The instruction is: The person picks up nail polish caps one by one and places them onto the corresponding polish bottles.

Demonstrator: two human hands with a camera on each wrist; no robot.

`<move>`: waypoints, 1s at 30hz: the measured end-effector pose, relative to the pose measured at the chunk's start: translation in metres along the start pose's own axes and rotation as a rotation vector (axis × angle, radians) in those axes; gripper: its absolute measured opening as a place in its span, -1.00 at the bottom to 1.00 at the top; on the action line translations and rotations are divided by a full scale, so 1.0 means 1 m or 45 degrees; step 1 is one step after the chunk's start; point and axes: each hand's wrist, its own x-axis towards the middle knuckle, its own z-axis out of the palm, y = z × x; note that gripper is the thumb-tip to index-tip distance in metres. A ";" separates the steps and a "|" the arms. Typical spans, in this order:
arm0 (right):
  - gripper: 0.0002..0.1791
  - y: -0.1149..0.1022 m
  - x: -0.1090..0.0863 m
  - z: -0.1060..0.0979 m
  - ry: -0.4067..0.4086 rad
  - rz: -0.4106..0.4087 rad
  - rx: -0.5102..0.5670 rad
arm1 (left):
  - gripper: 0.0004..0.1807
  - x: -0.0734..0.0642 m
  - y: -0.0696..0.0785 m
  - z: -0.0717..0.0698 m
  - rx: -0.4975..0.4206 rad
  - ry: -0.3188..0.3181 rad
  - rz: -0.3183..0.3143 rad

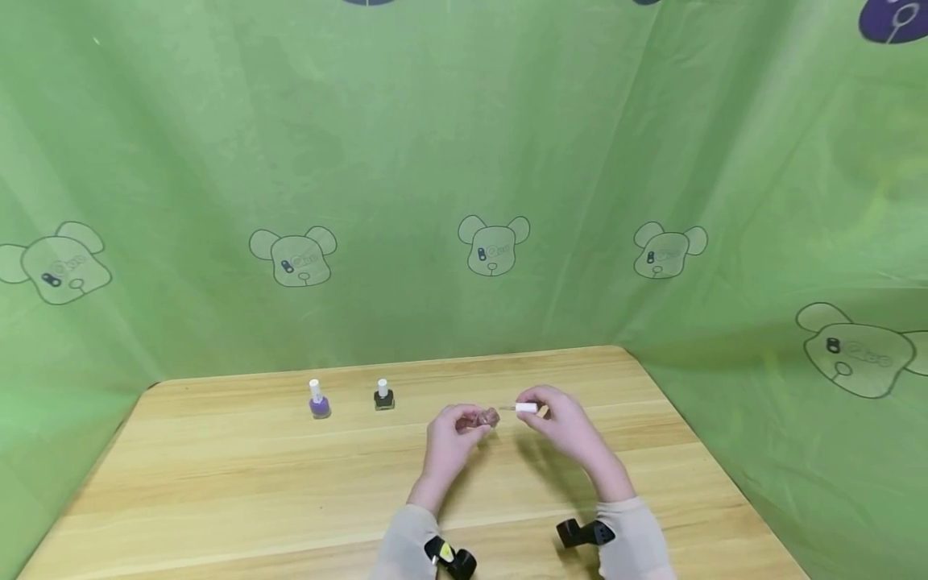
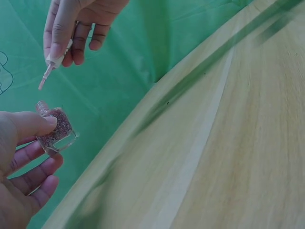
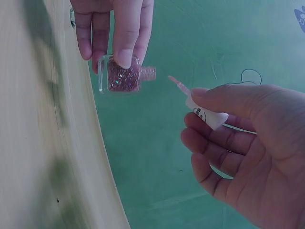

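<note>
My left hand pinches a small square glass nail polish bottle filled with pink glitter polish, thumb on one face and fingers behind. The bottle is uncapped and tipped so its threaded neck points toward my right hand. Between thumb and fingers, the right hand holds the white nail polish cap by its sides. From the cap a thin brush coated in pink sticks out toward the bottle's mouth, a short gap apart from it.
A purple nail polish bottle and a black one, both with white caps, stand upright at the back left of the wooden table. A green curtain with bear drawings hangs behind and at the sides.
</note>
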 end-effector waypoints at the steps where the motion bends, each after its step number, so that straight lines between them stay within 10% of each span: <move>1: -0.80 0.000 0.000 0.000 0.000 -0.005 -0.004 | -0.74 0.000 0.000 0.000 0.011 -0.002 0.008; 30: -0.83 -0.004 0.000 0.004 -0.006 -0.021 -0.056 | -0.76 -0.003 0.002 0.005 0.120 -0.042 0.113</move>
